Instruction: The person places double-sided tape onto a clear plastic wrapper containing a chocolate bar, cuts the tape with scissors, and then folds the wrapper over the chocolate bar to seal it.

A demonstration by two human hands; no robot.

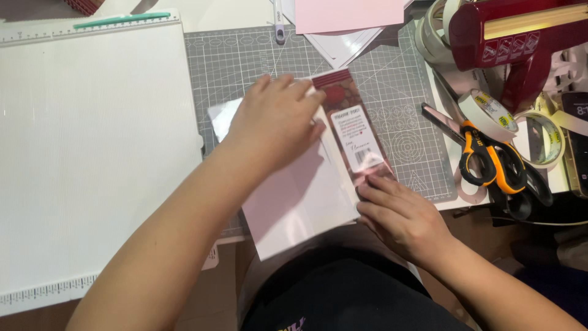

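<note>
My left hand (275, 119) lies flat, fingers together, on a pale pink card in a clear glossy sleeve (300, 208) that rests on a grey cutting mat (245, 55). Its fingertips touch the top of a dark red printed strip with a white label (354, 125) along the sleeve's right side. My right hand (401, 214) presses its fingertips on the lower end of that strip, near the sleeve's right edge. Neither hand lifts the card; both hold it down on the mat.
A large white scoring board (92, 141) fills the left. Pink and white paper sheets (343, 18) lie at the top. On the right are orange-handled scissors (490, 162), several tape rolls (490, 110) and a red tape dispenser (520, 37).
</note>
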